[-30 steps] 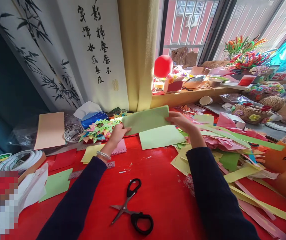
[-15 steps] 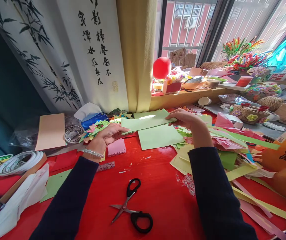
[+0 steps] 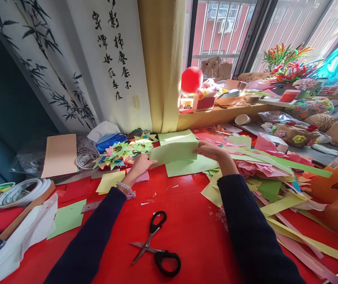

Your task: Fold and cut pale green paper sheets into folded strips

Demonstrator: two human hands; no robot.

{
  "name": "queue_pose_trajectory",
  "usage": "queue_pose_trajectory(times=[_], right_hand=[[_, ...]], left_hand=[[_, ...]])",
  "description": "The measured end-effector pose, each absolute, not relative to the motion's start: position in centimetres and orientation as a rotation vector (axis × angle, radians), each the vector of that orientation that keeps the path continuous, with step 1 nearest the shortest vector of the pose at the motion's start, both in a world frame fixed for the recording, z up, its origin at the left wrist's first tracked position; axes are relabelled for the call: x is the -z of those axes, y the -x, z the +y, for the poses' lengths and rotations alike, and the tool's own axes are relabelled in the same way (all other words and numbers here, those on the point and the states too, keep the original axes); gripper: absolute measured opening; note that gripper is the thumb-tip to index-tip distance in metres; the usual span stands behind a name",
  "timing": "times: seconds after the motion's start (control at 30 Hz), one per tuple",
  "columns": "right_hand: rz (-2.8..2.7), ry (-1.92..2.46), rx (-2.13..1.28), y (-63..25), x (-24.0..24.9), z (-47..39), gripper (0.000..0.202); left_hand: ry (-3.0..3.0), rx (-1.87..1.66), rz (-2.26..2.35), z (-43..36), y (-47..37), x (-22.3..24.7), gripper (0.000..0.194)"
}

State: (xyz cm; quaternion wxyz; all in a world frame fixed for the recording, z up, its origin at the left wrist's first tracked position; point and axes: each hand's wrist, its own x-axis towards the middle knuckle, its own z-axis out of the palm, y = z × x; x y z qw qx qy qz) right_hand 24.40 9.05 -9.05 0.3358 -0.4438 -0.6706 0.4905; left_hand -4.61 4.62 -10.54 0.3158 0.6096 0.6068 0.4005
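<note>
A light green paper strip (image 3: 174, 153) is stretched between my two hands over the back of the red table. My left hand (image 3: 139, 166) pinches its left end, and my right hand (image 3: 211, 153) grips its right end. Beneath and behind the strip lie more green sheets (image 3: 183, 166). Under my left wrist, partly covered, is a stack of pink paper squares (image 3: 142, 176). Open black-handled scissors (image 3: 148, 246) rest on the table nearer to me, touched by neither hand.
Left of my hands are folded paper stars (image 3: 121, 153), a yellow sheet (image 3: 105, 182) and a tape roll (image 3: 23, 195). Paper strips and scraps (image 3: 260, 167) pile up on the right. An orange bag (image 3: 337, 185) stands at the right edge.
Both hands have moved slightly nearer to me and closer together. The held strip now faces me more upright, and the yellow sheet and paper stars on the left show more fully.
</note>
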Motion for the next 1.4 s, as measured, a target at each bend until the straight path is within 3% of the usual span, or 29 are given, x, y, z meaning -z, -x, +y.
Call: queue_pose_trajectory(times=[0.2, 0.53, 0.7, 0.9, 1.1, 1.4], right_hand=[[-1.792, 1.194, -1.28, -24.6, 11.3, 9.9, 0.029], [-1.815, 1.178, -1.278, -24.4, 11.2, 9.7, 0.029], [-1.793, 1.232, -1.158, -24.4, 10.7, 10.1, 0.02], [-1.772, 1.237, -1.083, -23.9, 8.0, 9.1, 0.013], [-1.685, 1.081, -1.085, -24.2, 3.4, 7.1, 0.019], [-1.513, 1.059, -1.12, -22.7, -0.9, 3.4, 0.008]], left_hand=[[-1.703, -1.022, 1.632, 5.1, 5.2, 11.6, 0.016], [-1.722, -1.011, 1.647, 5.3, 5.6, 12.0, 0.019], [-1.698, -1.071, 1.646, 4.8, 5.3, 11.6, 0.024], [-1.611, -1.182, 1.509, 4.7, 5.4, 10.8, 0.028], [-1.519, -1.329, 1.198, 3.6, 5.4, 6.5, 0.04], [-1.397, -1.465, 1.035, 0.8, 4.5, 2.5, 0.025]])
